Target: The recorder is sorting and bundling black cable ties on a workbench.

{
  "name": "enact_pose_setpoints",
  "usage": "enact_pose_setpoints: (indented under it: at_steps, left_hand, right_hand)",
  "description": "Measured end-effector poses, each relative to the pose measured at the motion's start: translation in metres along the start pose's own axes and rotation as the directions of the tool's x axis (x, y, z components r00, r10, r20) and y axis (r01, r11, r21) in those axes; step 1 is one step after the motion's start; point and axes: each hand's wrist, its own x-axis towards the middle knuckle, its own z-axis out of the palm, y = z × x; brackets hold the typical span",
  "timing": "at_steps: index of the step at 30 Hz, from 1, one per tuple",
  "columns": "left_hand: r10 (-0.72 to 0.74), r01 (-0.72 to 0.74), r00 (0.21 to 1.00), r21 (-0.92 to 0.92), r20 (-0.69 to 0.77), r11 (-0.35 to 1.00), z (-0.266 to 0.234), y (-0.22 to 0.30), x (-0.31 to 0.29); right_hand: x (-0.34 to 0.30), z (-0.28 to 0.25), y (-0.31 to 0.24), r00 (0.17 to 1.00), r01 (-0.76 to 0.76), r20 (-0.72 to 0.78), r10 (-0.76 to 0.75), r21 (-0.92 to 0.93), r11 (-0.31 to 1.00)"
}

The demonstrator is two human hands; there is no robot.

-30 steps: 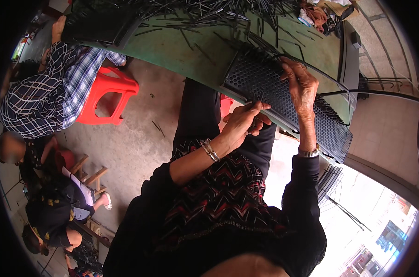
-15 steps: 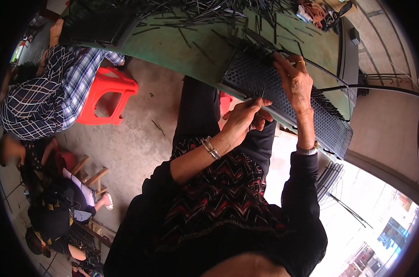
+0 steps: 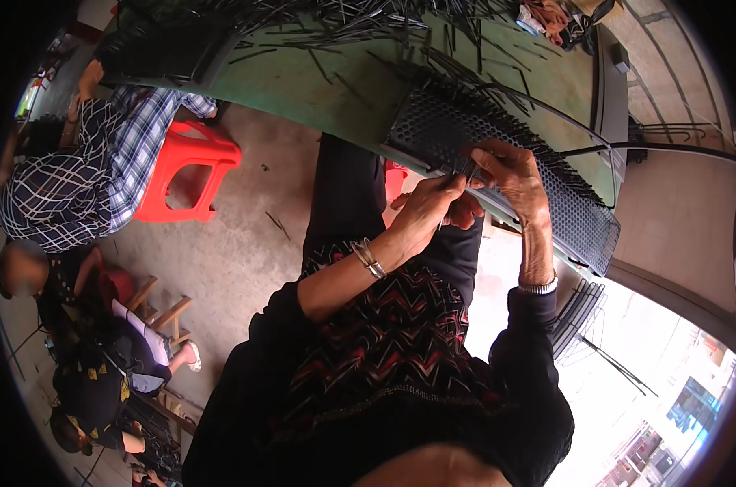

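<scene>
A long black board full of small holes (image 3: 425, 120) lies slanted along the near edge of the green table. Thin black rods (image 3: 498, 112) stand in rows along its far side. My left hand (image 3: 423, 213), with bangles at the wrist, is closed round a small bunch of thin black rods (image 3: 465, 165) just over the board's near edge. My right hand (image 3: 517, 180) is pinched at the upper ends of that bunch, thumb and forefinger together. Whether it grips one rod or several is hidden by the fingers.
Loose black rods (image 3: 360, 16) are heaped at the back of the green table (image 3: 303, 101). A dark cable (image 3: 660, 152) crosses at the right. To the left, a person in a checked shirt (image 3: 67, 187) is by a red plastic stool (image 3: 191, 174); other people sit lower left.
My right hand has come down from the board's far side to the rods in my left hand. The left hand has hardly moved.
</scene>
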Motion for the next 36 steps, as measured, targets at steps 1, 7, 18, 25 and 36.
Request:
enact_pose_setpoints:
  at_steps: [1,7,18,25,36]
  left_hand:
    - [0.001,-0.001,1.000,0.001,0.000,1.000,0.000,0.001,0.000]
    - [-0.011,0.011,1.000,0.145,-0.001,0.989,0.000,0.002,0.002]
    - [0.001,-0.001,1.000,0.047,0.006,0.999,-0.003,0.003,0.001]
    - [-0.013,0.013,1.000,0.015,0.025,1.000,0.000,-0.001,-0.001]
    - [-0.018,0.017,0.999,0.018,0.042,1.000,-0.002,-0.003,-0.003]
  right_hand:
    - [0.000,0.000,0.000,1.000,0.001,0.000,-0.001,0.000,1.000]
    - [-0.002,-0.005,-0.002,1.000,0.004,0.002,-0.004,-0.017,1.000]
    - [0.009,-0.010,-0.018,0.783,0.275,-0.460,-0.417,-0.346,0.897]
    - [0.024,-0.001,-0.001,0.620,0.212,-0.478,-0.622,-0.661,0.720]
    - [0.019,-0.001,-0.005,0.650,0.222,-0.390,-0.652,-0.723,0.654]
